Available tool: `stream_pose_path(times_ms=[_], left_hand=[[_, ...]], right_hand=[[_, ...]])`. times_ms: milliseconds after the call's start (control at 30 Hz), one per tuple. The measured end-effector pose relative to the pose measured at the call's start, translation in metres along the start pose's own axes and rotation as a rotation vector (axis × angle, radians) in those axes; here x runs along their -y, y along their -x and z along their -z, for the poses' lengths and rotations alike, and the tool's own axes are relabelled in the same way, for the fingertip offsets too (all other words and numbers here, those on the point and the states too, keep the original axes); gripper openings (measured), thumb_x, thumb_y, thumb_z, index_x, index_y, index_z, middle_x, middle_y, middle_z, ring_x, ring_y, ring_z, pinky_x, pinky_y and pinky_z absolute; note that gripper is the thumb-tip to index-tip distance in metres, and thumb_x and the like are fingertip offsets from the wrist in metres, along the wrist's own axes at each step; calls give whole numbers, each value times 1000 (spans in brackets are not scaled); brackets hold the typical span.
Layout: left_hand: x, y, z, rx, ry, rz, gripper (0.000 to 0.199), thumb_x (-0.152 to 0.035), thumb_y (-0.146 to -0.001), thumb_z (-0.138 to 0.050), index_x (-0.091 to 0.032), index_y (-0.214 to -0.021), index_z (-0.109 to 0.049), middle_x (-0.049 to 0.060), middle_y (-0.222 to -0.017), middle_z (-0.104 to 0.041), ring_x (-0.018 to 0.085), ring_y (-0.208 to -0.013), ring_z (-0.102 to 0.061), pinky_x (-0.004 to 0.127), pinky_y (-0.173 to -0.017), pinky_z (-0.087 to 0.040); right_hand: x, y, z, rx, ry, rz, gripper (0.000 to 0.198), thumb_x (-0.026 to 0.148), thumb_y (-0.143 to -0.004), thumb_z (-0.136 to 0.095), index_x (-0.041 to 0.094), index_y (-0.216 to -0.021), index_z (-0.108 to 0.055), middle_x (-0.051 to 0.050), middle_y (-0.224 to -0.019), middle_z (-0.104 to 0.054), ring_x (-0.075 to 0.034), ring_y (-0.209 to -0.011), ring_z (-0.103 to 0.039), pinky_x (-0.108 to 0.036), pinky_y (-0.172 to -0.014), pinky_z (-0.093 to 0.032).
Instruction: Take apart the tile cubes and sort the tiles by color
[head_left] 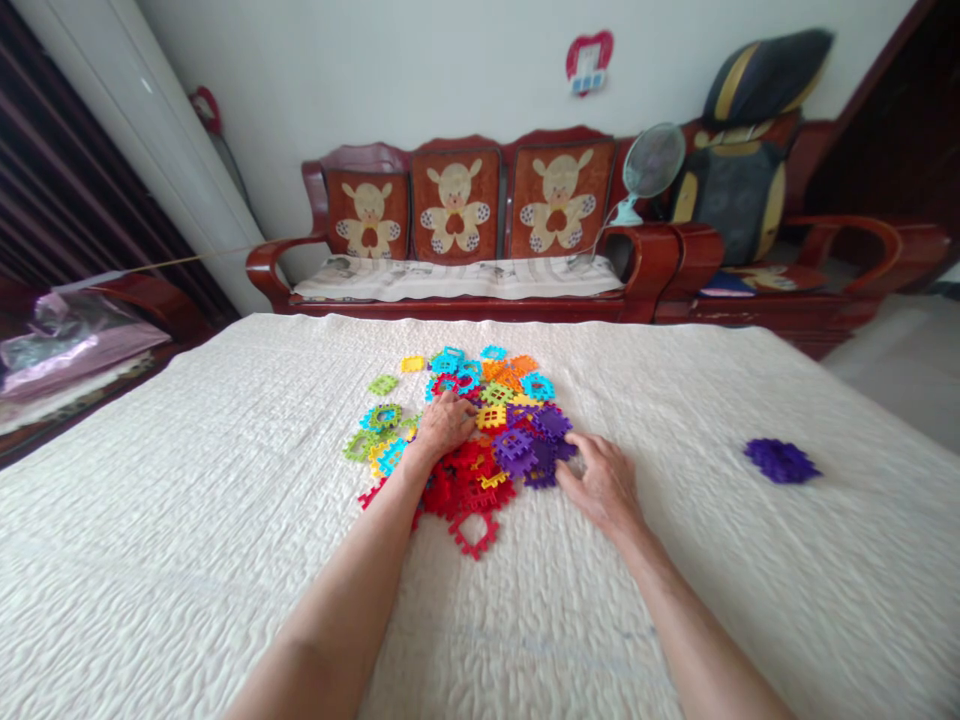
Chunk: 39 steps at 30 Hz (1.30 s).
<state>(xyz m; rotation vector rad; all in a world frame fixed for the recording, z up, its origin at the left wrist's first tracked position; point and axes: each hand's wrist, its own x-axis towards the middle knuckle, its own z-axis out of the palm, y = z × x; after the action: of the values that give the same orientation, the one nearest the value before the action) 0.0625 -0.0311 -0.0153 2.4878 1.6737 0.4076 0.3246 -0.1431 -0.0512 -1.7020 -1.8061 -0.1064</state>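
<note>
The left hand (446, 424) lies palm-down over mixed interlocking plastic tiles (459, 488), its grip impossible to tell; the right hand (606, 484) angles inward, thumb and fingers parted, purple tiles (540, 462) just left of it.

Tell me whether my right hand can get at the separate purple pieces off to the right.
Likely yes. Your right hand is at the colorful heap's right edge, only quilted cover shows between it and the separate purple pieces, and nothing lies over them.
</note>
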Motion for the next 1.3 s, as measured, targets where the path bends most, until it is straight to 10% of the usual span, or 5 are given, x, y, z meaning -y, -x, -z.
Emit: stream_pose_path(times_ms=[300, 567, 1067, 1300], left_hand=[[-6, 5, -2, 26, -53, -43, 61, -37, -81, -66, -30, -141, -56, 12, -132, -58, 33, -118, -56, 48, -104, -45], [-7, 3, -6, 10, -19, -28, 50, -43, -81, -67, -21, -126, -64, 14, -129, -59, 31, -119, -55, 46, -105, -45], [-3, 5, 34, -232, -37, 289, 47, -12, -81, -54, -15, -128, -53, 13, -108, -71, 26, -107, -67, 35, -93, -51], [-26, 5, 44, -185, 303, 170, 54, -18, -81, -62, -15, -134, -53, 7, -100, -75, 20, -93, -70, 31, -86, -52]], right_hand=[[-3, 0, -2, -3, -12, 8, 33, 29, -83, -59, 20, -115, -64, -8, -113, -70, -28, -106, -62, -40, -92, -42], [-3, 0, -2, 3, -16, 3, 33, 28, -83, -58, 20, -115, -64, -8, -114, -70, -27, -106, -62, -40, -92, -42], [-1, 0, -1, 1, -7, -5, 33, 28, -83, -59, 20, -115, -65, -8, -113, -70, -27, -106, -62, -40, -90, -42], [2, 0, 1, 10, -6, -23, 33, 28, -83, -60, 20, -116, -65, -8, -115, -70, -27, -107, -62, -40, -90, -42]])
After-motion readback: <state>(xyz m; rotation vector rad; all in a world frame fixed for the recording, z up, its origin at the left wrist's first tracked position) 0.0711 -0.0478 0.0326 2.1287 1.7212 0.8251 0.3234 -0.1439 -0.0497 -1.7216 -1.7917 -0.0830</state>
